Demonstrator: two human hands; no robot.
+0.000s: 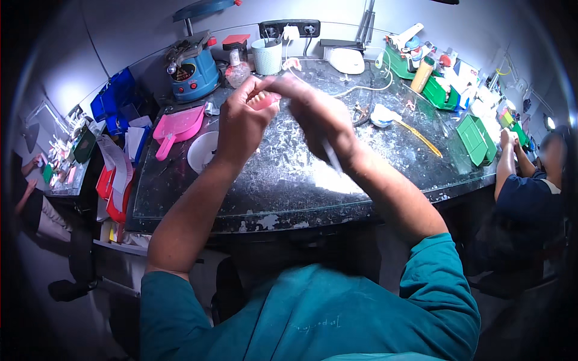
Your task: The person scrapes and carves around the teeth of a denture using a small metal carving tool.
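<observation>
My left hand (244,117) is closed around a denture (263,101) with a pink base and a row of cream-coloured teeth, held up above the workbench. Close beside it, my right hand (325,120) grips a slim metal tool (332,157), whose pale shaft sticks out below the palm. Motion blurs this hand and its fingers, and the tool's working end cannot be made out. The right fingers reach toward the denture; whether they touch it is unclear.
On the scuffed black workbench (283,198) lie a pink dustpan (179,127), a white bowl (200,157) and a yellow-handled tool (424,139). A blue machine (195,78), a white cup (267,58) and green bins (475,141) stand around. People sit at both sides.
</observation>
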